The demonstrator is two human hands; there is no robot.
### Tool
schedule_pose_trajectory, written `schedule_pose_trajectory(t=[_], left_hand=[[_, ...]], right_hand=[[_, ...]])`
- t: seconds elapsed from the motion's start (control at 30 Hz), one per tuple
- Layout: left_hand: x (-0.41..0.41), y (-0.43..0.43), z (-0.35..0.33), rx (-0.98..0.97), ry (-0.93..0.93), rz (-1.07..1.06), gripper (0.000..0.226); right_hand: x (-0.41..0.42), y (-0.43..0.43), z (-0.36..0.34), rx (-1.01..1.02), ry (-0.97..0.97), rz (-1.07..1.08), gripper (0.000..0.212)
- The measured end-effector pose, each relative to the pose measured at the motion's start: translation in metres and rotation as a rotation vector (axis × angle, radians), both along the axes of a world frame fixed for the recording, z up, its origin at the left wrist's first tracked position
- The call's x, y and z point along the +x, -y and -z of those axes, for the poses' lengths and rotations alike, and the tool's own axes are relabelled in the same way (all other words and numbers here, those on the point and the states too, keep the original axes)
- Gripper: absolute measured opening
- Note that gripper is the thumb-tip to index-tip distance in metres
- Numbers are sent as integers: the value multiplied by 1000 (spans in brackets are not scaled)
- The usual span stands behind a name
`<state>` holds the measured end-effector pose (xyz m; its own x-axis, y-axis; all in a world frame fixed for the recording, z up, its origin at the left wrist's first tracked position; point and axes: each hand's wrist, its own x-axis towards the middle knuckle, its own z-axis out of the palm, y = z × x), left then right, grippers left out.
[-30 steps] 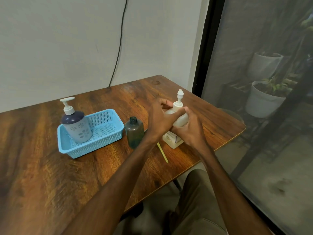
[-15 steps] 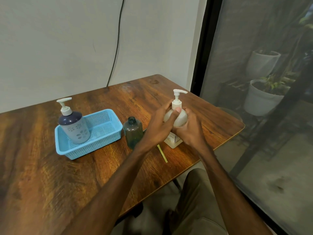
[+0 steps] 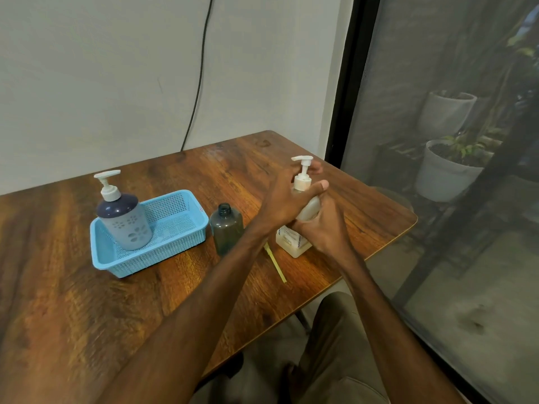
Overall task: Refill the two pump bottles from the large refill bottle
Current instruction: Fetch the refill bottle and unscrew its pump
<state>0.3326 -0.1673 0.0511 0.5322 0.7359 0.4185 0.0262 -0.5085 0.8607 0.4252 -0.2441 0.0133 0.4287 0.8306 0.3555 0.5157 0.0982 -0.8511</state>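
A cream refill bottle [image 3: 291, 243] with a white pump [image 3: 302, 161] stands near the table's right edge. My left hand [image 3: 281, 199] curls round its neck just under the pump, thumb across the front. My right hand [image 3: 325, 228] grips the bottle's body lower down. A small dark green bottle [image 3: 226, 228] stands uncapped just left of it. A grey and navy pump bottle [image 3: 124, 220] stands in the left end of a blue basket [image 3: 175, 243].
A thin yellow tube [image 3: 275, 263] lies on the wooden table [image 3: 73, 301] in front of the refill bottle. The table edge runs close behind my right hand. A dark screen door and potted plants are on the right.
The pump head on the refill bottle has turned: its nozzle pointed right half a second ago and points left now. My left hand shifted round the neck; my right hand stayed on the body.
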Motion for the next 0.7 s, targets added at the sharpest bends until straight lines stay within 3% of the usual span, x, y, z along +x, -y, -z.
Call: schedule_pose_trajectory(t=[0.07, 0.13, 0.37, 0.7], left_hand=[[1, 4, 1, 38, 38, 3, 25], [-3, 7, 5, 52, 54, 2, 21], [-30, 10, 13, -41, 97, 82, 30], [-32, 4, -4, -15, 123, -98, 44]], right_hand=[[-1, 0, 0, 22, 12, -9, 70], [-1, 0, -1, 38, 19, -13, 71], [1, 0, 0, -26, 23, 45, 70], [1, 1, -1, -79, 45, 66, 74]])
